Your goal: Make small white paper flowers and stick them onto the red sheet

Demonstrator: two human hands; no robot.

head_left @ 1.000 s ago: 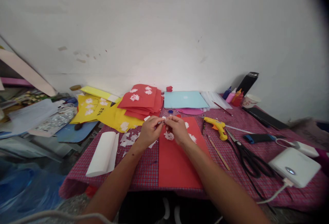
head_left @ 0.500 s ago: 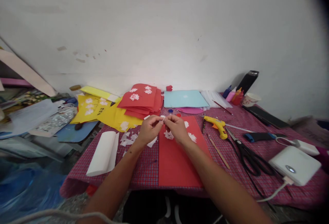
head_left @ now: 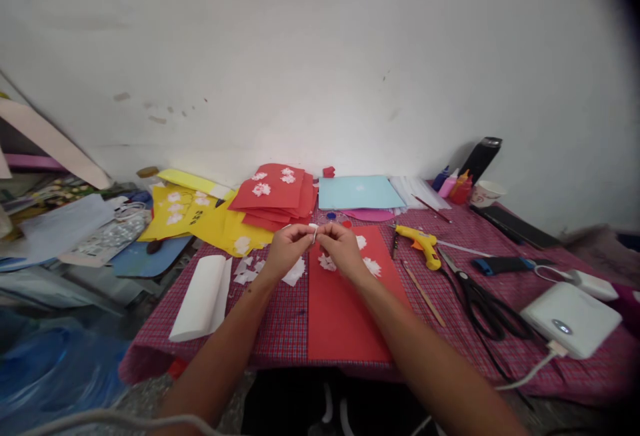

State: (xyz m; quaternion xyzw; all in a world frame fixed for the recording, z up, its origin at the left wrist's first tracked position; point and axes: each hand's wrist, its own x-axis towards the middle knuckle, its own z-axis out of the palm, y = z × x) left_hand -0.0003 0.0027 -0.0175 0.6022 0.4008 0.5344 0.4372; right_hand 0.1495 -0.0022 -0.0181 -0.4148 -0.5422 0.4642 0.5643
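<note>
Between my fingertips is a small piece of white paper (head_left: 313, 228), pinched from both sides. My left hand (head_left: 289, 249) is closed on its left edge, and my right hand (head_left: 341, 247) is closed on its right edge. Both are raised over the top left part of a red paper sheet (head_left: 347, 323), which bears several white paper flowers (head_left: 372, 267), partly covered by my right hand. Torn white paper scraps (head_left: 246, 271) lie left of the sheet, beyond a roll of white paper (head_left: 200, 299).
Red cards with white flowers (head_left: 270, 189) and yellow sheets (head_left: 215, 226) lie at the back left, light blue paper (head_left: 360, 193) behind my hands. To the right are a yellow glue gun (head_left: 419, 241), scissors (head_left: 480, 303), a wooden stick (head_left: 424, 295) and a white power bank (head_left: 575, 319).
Both hands have shifted slightly left, and the white paper between the fingertips shows more plainly. The objects on the table stay where they were.
</note>
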